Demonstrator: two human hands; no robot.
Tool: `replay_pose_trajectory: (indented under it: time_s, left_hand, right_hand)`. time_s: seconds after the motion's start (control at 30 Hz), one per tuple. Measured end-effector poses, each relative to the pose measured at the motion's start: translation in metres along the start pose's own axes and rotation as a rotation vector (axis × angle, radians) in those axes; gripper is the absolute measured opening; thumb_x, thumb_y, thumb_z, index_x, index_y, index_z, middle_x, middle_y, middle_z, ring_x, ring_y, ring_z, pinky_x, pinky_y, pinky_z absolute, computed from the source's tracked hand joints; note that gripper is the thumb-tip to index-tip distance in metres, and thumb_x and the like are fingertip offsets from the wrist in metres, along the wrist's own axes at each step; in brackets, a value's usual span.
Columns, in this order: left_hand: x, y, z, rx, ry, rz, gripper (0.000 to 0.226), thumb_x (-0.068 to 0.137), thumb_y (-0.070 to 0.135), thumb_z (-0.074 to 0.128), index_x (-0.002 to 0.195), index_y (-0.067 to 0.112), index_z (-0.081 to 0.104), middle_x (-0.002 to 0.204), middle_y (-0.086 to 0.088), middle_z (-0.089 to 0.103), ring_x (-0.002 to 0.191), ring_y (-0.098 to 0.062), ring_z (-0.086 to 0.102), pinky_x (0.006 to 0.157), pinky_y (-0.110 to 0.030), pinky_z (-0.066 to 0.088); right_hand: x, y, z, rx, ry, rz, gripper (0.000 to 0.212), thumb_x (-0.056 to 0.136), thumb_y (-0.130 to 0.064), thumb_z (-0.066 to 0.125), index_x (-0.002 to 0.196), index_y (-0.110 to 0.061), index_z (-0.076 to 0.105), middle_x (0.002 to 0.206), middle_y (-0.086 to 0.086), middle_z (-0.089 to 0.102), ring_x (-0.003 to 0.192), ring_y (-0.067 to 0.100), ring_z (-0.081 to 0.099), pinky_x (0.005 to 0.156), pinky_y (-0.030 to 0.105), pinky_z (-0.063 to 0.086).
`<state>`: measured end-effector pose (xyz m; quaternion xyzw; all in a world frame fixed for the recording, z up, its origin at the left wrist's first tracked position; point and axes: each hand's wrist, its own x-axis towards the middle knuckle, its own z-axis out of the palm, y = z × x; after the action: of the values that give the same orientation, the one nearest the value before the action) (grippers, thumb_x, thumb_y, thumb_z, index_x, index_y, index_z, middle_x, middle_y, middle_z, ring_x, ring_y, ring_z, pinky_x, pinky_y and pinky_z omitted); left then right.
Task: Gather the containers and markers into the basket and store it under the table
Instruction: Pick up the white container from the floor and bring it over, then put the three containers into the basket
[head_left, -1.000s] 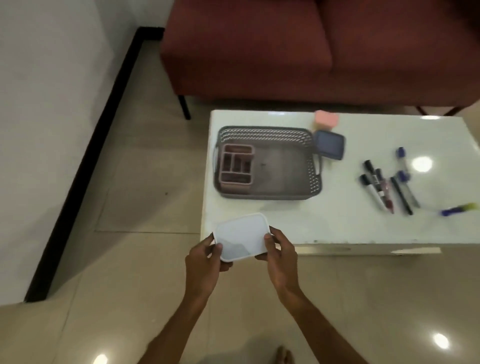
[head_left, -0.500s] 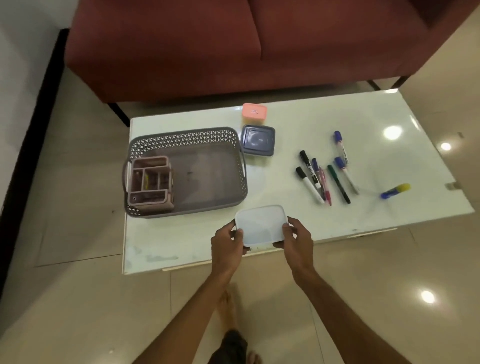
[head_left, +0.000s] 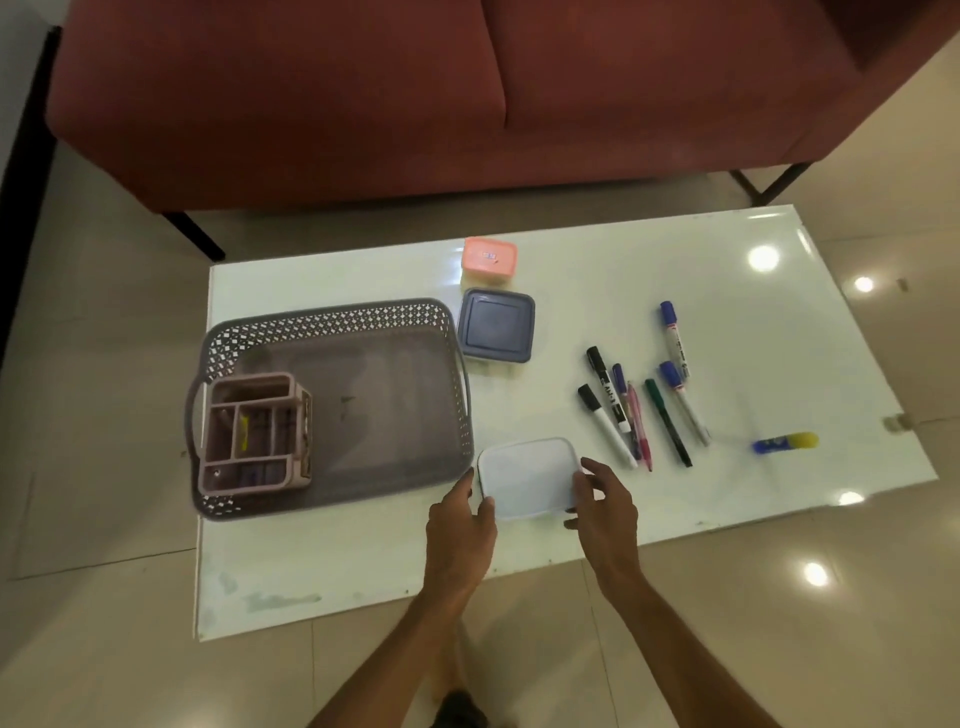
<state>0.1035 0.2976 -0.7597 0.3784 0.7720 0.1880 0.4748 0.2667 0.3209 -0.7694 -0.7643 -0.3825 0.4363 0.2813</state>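
Our fingers (head_left: 487, 506) pinch white container (head_left: 527, 478) both sides; it could clip basket (head_left: 332, 325) rim, slip.

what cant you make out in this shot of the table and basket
All in the head view:
- Under the table: hidden by its top.
- What the white container, blue-lidded container and pink-lidded container hold: lids cover them.
- Organizer contents in the basket: blurred, walled off.
- Marker print: too small.
- Left hand and right hand palms: turned away.
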Motion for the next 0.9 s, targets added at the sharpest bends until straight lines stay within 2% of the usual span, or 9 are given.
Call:
replay_pose_trajectory:
  time_s: [0.07, 0.23, 0.33, 0.43, 0.5, 0.57, 0.7, 0.8, 0.9]
  left_hand:
    - [-0.007, 0.007, -0.004, 0.108, 0.107, 0.034, 0.043, 0.099, 0.03, 0.053, 0.14, 0.016, 0.054, 0.134, -0.005, 0.064, 0.117, -0.025, 0.063, 0.105, -0.043, 0.048]
    - [-0.011, 0.051, -0.025, 0.075, 0.226, 0.175, 0.033, 0.098, 0.035, 0.053, 0.12, 0.015, 0.068, 0.11, -0.001, 0.075, 0.099, -0.018, 0.07, 0.091, -0.038, 0.058]
    - [0.012, 0.086, -0.035, 0.031, 0.225, 0.244, 0.034, 0.099, 0.032, 0.053, 0.122, 0.012, 0.068, 0.111, -0.004, 0.075, 0.096, -0.017, 0.07, 0.089, -0.036, 0.059]
    - [0.049, 0.115, -0.038, 0.002, 0.249, 0.3, 0.033, 0.1, 0.024, 0.053, 0.128, 0.011, 0.065, 0.12, -0.005, 0.072, 0.106, -0.016, 0.068, 0.094, -0.035, 0.057]
    - [0.077, 0.13, -0.036, 0.0, 0.244, 0.307, 0.038, 0.099, 0.021, 0.054, 0.135, 0.009, 0.059, 0.131, -0.007, 0.066, 0.117, -0.019, 0.064, 0.101, -0.037, 0.052]
    - [0.106, 0.143, -0.028, 0.029, 0.226, 0.27, 0.047, 0.099, 0.022, 0.055, 0.144, 0.009, 0.05, 0.143, -0.008, 0.057, 0.128, -0.024, 0.056, 0.109, -0.036, 0.045]
    - [0.155, 0.159, -0.014, 0.088, 0.22, 0.235, 0.058, 0.099, 0.02, 0.055, 0.151, 0.007, 0.033, 0.154, -0.011, 0.042, 0.14, -0.027, 0.041, 0.113, -0.03, 0.032]
    - [0.188, 0.16, -0.007, 0.153, 0.167, 0.108, 0.07, 0.1, 0.021, 0.051, 0.157, 0.006, 0.012, 0.165, -0.013, 0.015, 0.153, -0.029, 0.015, 0.124, -0.038, 0.015]
    - [0.207, 0.161, -0.002, 0.161, 0.147, 0.007, 0.072, 0.1, 0.02, 0.05, 0.158, 0.008, 0.008, 0.165, -0.013, 0.016, 0.152, -0.03, 0.018, 0.123, -0.044, 0.02]
  right_hand:
    - [0.002, -0.008, -0.006, -0.078, 0.035, -0.034, 0.035, 0.103, -0.026, 0.051, 0.135, -0.016, 0.056, 0.127, 0.007, 0.063, 0.095, 0.025, 0.066, 0.085, 0.048, 0.058]
    - [0.015, -0.043, -0.012, -0.322, 0.139, -0.204, 0.035, 0.101, -0.035, 0.052, 0.133, -0.023, 0.057, 0.135, -0.006, 0.056, 0.115, 0.02, 0.06, 0.096, 0.044, 0.053]
    - [0.037, -0.07, -0.006, -0.328, 0.122, -0.286, 0.035, 0.1, -0.032, 0.055, 0.133, -0.022, 0.059, 0.138, -0.004, 0.058, 0.123, 0.019, 0.057, 0.102, 0.042, 0.05]
    - [0.067, -0.093, 0.006, -0.285, 0.042, -0.308, 0.036, 0.101, -0.032, 0.053, 0.135, -0.021, 0.058, 0.14, -0.001, 0.057, 0.127, 0.019, 0.054, 0.106, 0.04, 0.047]
    - [0.087, -0.105, 0.014, -0.207, 0.012, -0.305, 0.035, 0.101, -0.031, 0.054, 0.134, -0.021, 0.057, 0.135, -0.002, 0.059, 0.118, 0.017, 0.058, 0.097, 0.033, 0.05]
    - [0.107, -0.113, 0.023, -0.149, -0.015, -0.285, 0.035, 0.1, -0.03, 0.055, 0.134, -0.02, 0.056, 0.132, -0.002, 0.06, 0.111, 0.015, 0.06, 0.093, 0.032, 0.051]
    - [0.146, -0.119, 0.041, -0.152, -0.151, -0.183, 0.044, 0.099, -0.03, 0.056, 0.141, -0.017, 0.049, 0.133, 0.005, 0.058, 0.116, 0.023, 0.058, 0.1, 0.045, 0.048]
    - [0.169, -0.12, 0.055, -0.177, -0.27, -0.101, 0.056, 0.1, -0.035, 0.053, 0.15, -0.016, 0.036, 0.143, 0.009, 0.05, 0.129, 0.027, 0.051, 0.108, 0.046, 0.042]
    - [0.184, -0.123, 0.065, -0.198, -0.318, -0.085, 0.059, 0.101, -0.036, 0.051, 0.152, -0.015, 0.03, 0.143, 0.012, 0.045, 0.13, 0.029, 0.048, 0.108, 0.045, 0.042]
